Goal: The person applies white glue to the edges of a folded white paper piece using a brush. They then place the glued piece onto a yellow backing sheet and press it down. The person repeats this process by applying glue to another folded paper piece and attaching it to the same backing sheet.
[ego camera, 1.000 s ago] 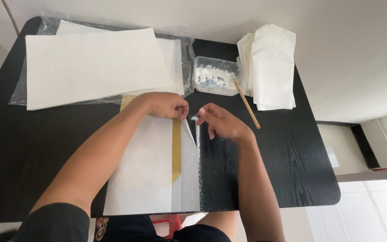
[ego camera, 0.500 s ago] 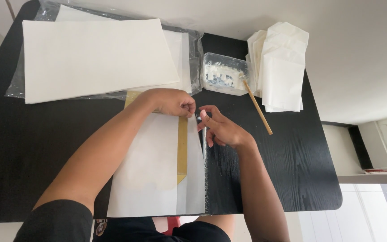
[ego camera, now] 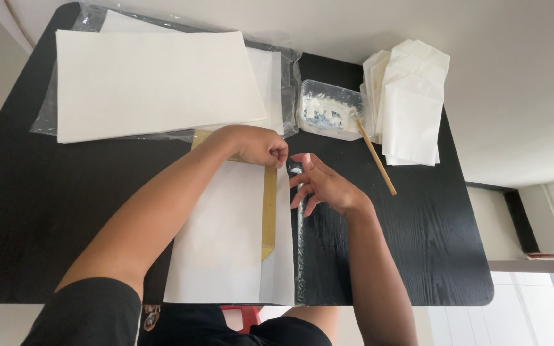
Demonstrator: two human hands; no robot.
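Left hand (ego camera: 261, 145): grip pinched on white sheet's (ego camera: 226, 243) top edge.
Right hand (ego camera: 323, 186): fingers spread, holding nothing, beside the sheet.

Two hands work over the black bench (ego camera: 46, 224): the left hand (ego camera: 259, 145) and the right hand (ego camera: 323, 186). One folded white sheet (ego camera: 226, 243) lies at the near edge, with one brown board (ego camera: 268, 211) under it. One stack of large white sheets (ego camera: 155, 80) (in one clear plastic wrap) sits at the far left corner. One clear tub of paste (ego camera: 328, 110), one wooden stick (ego camera: 376, 157) and one pile of folded white bags (ego camera: 410, 106) sit along the far right edge.
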